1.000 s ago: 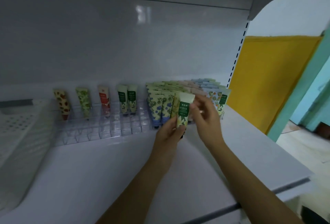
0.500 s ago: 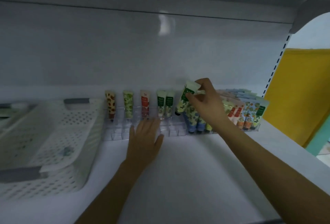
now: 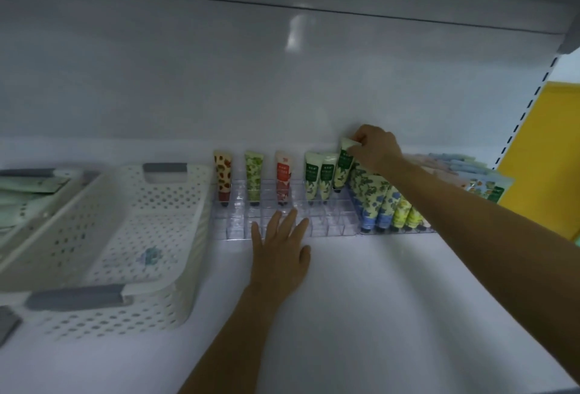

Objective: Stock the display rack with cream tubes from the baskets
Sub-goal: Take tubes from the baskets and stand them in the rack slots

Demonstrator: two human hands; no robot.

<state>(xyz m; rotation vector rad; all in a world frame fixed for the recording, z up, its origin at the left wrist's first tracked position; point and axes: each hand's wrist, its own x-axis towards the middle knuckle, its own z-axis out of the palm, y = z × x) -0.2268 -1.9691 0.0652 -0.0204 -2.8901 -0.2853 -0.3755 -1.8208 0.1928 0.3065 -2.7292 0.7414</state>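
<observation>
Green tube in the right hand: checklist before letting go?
1. Grip: right hand pinches the green tube by its top end. ok
2. Direction: cap end down, slightly tilted. ok
3. Seated in a rack cell: too blurred at the cap. cannot tell
4. Spot: back row, right beside the two matching tubes. ok
5. Rack steadied: left hand flat, fingertips on its front cells. ok
6. Right arm off the blue-flower tubes: cannot tell
</observation>
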